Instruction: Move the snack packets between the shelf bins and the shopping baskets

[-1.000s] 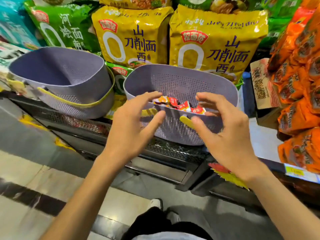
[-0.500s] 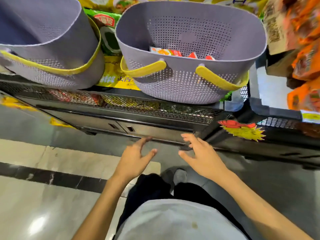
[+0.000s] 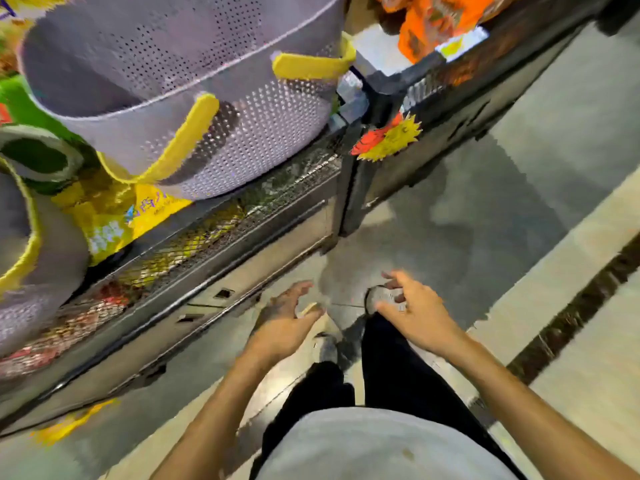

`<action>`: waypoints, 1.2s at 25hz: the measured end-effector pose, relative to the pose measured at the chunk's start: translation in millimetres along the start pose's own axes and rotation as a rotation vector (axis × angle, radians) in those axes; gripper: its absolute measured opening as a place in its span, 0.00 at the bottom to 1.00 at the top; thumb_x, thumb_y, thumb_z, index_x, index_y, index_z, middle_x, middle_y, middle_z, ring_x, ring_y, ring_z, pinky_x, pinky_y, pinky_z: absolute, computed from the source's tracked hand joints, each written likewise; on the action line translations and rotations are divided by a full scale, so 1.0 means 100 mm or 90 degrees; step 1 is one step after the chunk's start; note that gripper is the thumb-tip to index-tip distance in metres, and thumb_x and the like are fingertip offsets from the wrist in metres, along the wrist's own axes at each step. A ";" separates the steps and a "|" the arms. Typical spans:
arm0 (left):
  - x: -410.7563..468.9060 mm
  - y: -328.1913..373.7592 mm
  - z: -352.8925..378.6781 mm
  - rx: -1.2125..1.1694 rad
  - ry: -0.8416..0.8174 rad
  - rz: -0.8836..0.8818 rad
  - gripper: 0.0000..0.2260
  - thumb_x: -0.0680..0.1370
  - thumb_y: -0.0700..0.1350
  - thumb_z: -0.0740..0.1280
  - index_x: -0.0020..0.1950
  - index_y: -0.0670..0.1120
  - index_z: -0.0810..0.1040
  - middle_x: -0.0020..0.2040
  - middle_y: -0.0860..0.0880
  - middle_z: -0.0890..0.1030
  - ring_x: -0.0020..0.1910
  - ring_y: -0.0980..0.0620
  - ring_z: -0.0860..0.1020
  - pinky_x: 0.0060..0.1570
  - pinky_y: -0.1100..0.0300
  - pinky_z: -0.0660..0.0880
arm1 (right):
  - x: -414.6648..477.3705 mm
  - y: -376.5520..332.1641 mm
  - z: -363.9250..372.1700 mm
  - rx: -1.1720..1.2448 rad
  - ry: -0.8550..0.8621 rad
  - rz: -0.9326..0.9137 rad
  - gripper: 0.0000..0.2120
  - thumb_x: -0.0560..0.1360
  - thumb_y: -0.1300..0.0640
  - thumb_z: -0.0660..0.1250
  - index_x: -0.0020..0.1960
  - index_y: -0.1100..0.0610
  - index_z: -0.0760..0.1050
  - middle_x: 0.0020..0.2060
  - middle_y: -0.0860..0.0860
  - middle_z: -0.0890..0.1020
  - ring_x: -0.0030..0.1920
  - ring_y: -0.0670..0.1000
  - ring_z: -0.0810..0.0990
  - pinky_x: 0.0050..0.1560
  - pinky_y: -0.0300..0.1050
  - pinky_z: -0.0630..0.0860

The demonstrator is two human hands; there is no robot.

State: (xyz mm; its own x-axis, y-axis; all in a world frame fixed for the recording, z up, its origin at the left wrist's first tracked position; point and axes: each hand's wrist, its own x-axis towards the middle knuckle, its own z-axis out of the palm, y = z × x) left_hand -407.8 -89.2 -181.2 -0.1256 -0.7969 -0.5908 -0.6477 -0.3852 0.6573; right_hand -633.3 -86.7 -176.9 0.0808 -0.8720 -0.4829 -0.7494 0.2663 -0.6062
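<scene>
Head view: the picture is tilted and smeared, so fine detail is lost. Both hands hang low in front of the person's body, above the floor point(image 3: 519, 174) and well apart from the shelf goods. The left hand point(image 3: 280, 322) has its fingers point(image 3: 300, 289) loosely spread and slightly bent, holding nothing. The right hand point(image 3: 417, 315) is the same: fingers point(image 3: 394, 277) wide and relaxed, holding nothing, with a grey shoe point(image 3: 379, 296) showing just beyond them.

A grey perforated basket point(image 3: 270, 126) with yellow handles stands on the shelf point(image 3: 242, 216) at upper left. What lies in its bottom cannot be told. A second basket point(image 3: 24, 306) of the same kind sits at the left edge, cut off by the frame.

The snack packets are all on the shelf side. Orange packets point(image 3: 426, 26) are heaped in the bin at top right, beyond the grey basket. A yellow packet point(image 3: 114, 213) lies under the near edge of the grey basket, between the two baskets, and a green packet point(image 3: 31, 109) is beside it on the left.

A red and yellow starburst tag point(image 3: 389, 138) hangs on the black shelf front. Black trousers point(image 3: 391, 368) and a pale shirt point(image 3: 381, 448) fill the bottom.
</scene>
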 end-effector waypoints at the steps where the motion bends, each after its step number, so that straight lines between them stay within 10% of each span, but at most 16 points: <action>1: 0.03 0.10 0.06 0.026 -0.047 0.036 0.29 0.71 0.62 0.61 0.70 0.52 0.68 0.67 0.52 0.72 0.63 0.50 0.73 0.62 0.58 0.70 | -0.18 0.10 0.01 0.034 0.039 0.043 0.24 0.75 0.51 0.67 0.69 0.53 0.66 0.61 0.51 0.76 0.58 0.52 0.75 0.58 0.46 0.72; 13: -0.36 1.28 1.89 0.391 -0.419 0.429 0.23 0.79 0.53 0.63 0.72 0.48 0.66 0.70 0.49 0.71 0.66 0.47 0.72 0.65 0.52 0.68 | -2.48 1.31 0.68 0.388 0.399 0.454 0.22 0.76 0.51 0.66 0.68 0.52 0.66 0.61 0.51 0.76 0.55 0.52 0.78 0.49 0.39 0.69; 22: -1.46 1.31 3.66 0.455 -0.601 0.478 0.20 0.79 0.49 0.63 0.70 0.48 0.68 0.68 0.51 0.72 0.62 0.53 0.72 0.52 0.69 0.65 | -4.05 2.20 1.21 0.559 0.607 0.641 0.22 0.76 0.52 0.66 0.68 0.54 0.66 0.60 0.52 0.77 0.48 0.51 0.78 0.47 0.40 0.70; 30: -1.62 1.68 4.97 0.560 -0.670 0.440 0.20 0.79 0.49 0.64 0.69 0.48 0.69 0.66 0.50 0.74 0.62 0.51 0.73 0.59 0.63 0.68 | -4.80 3.38 0.82 0.635 0.739 0.737 0.21 0.76 0.52 0.66 0.67 0.54 0.67 0.59 0.54 0.77 0.51 0.54 0.78 0.51 0.45 0.72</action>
State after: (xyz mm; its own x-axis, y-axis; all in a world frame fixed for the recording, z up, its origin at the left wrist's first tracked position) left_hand -869.7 206.6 -208.0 -0.7916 0.1274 -0.5976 -0.4179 0.6006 0.6817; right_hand -872.0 455.6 -201.7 -0.8367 0.1834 -0.5160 0.5184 0.5690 -0.6383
